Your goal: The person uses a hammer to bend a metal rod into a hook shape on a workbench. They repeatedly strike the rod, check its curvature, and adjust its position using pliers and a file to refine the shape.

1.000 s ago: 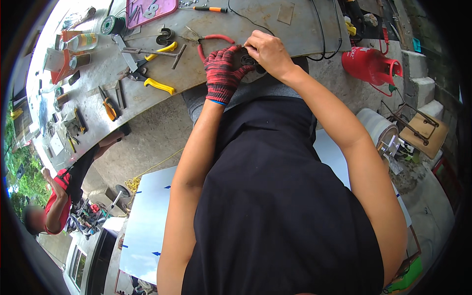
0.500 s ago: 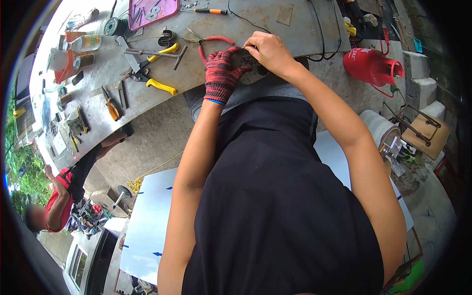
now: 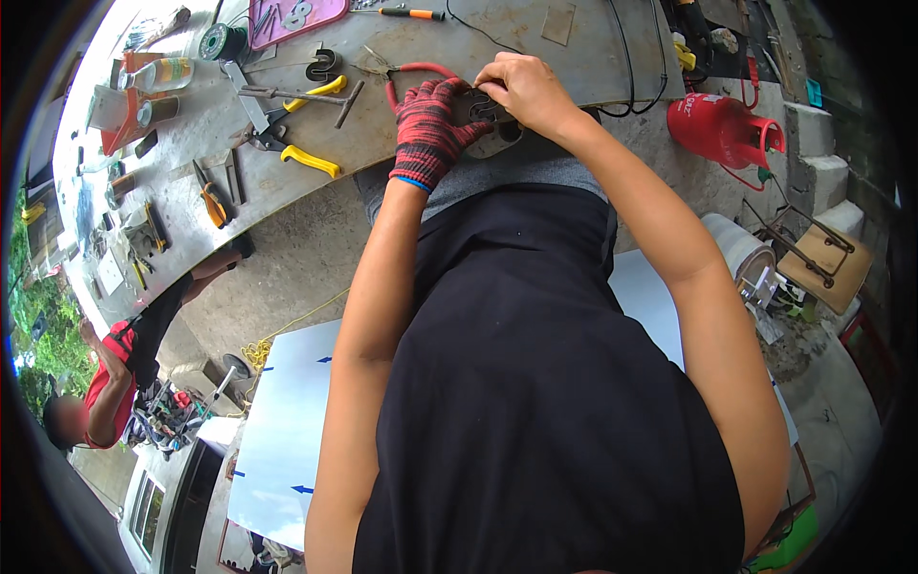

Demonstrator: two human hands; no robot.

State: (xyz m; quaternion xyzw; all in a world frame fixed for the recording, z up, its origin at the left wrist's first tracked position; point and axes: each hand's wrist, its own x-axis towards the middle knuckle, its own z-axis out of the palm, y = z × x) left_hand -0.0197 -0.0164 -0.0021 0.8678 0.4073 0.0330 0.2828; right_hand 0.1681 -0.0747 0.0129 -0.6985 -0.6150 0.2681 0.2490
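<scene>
At the table's near edge my left hand (image 3: pixel 430 131), in a red and black knitted glove, closes its fingers and thumb about a dark curved metal piece (image 3: pixel 483 107). My bare right hand (image 3: pixel 528 94) is pinched at the far side of that piece. What lies between its fingertips is too small to make out. Red-handled pliers (image 3: pixel 427 68) lie open just beyond my left hand. To their left are a similar dark curved metal piece (image 3: pixel 323 66), a T-handled rod (image 3: pixel 348 105) and a yellow-handled cutter (image 3: pixel 311 161).
Orange-handled pliers (image 3: pixel 214 206), a wire spool (image 3: pixel 222 42), a pink tray (image 3: pixel 320 11) and a screwdriver (image 3: pixel 421 14) lie on the metal table (image 3: pixel 507 27). Black cables (image 3: pixel 622 72) hang over its edge. A red gas cylinder (image 3: pixel 717 129) is at right; another person (image 3: pixel 113 383) is at left.
The view has shifted slightly. My right hand's fingertips have lifted a little, and my gloved thumb has shifted slightly. Both hands stay around the dark curved piece.
</scene>
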